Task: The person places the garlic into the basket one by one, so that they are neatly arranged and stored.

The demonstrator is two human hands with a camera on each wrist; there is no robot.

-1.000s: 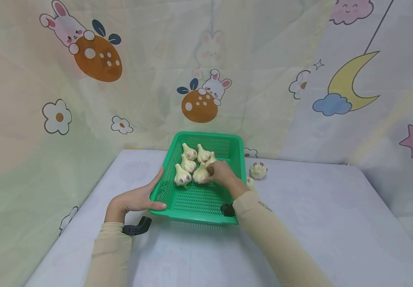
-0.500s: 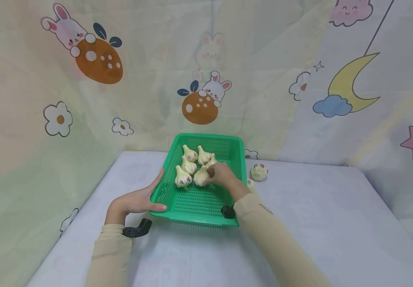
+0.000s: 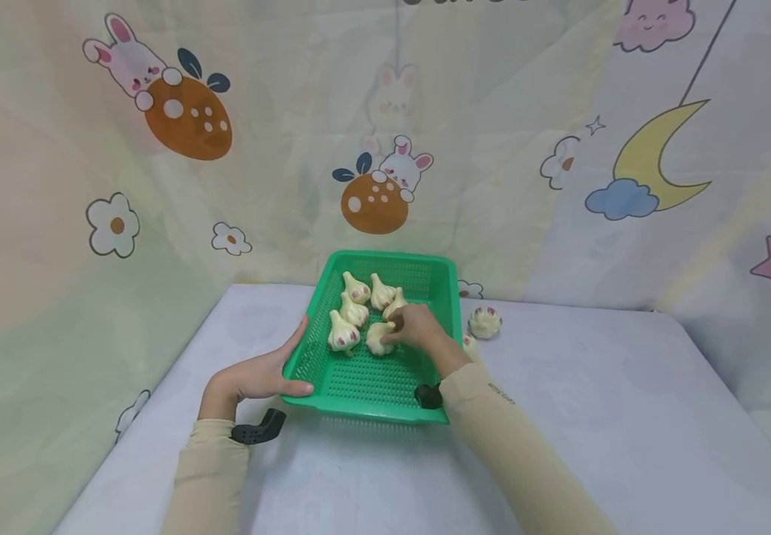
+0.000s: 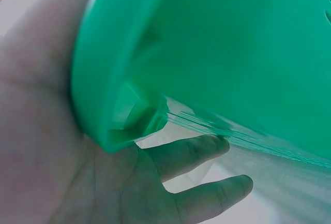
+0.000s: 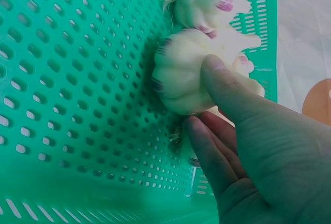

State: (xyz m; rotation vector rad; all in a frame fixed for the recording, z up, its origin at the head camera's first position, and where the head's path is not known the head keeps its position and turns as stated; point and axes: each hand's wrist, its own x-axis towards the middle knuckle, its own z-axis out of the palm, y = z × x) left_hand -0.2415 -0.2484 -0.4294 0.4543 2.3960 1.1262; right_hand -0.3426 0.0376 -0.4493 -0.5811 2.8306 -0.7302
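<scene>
A green perforated basket (image 3: 365, 407) stands with its near edge raised above the white table. My left hand (image 3: 254, 375) holds its near left corner, one digit lying over the rim; in the left wrist view two fingers (image 4: 217, 195) reach under the basket. My right hand (image 3: 421, 331) is inside, pinching a pale garlic bulb (image 3: 377, 342). In the right wrist view the thumb (image 5: 222, 81) presses that bulb's side, an index fingertip just below. Several other garlic bulbs (image 3: 343, 333) with purple marks sit close together in the basket's left and middle part.
One garlic bulb (image 3: 485, 322) lies on the table (image 3: 599, 416) right of the basket. Another bulb (image 3: 470, 345), partly hidden by the right forearm, is beside the basket's right wall. A printed cloth (image 3: 492, 186) hangs behind the table.
The garlic bulb in my right hand has tilted, its neck turning toward the fingers and its base shifting slightly nearer. My left hand keeps its hold on the basket. The head view has shifted slightly.
</scene>
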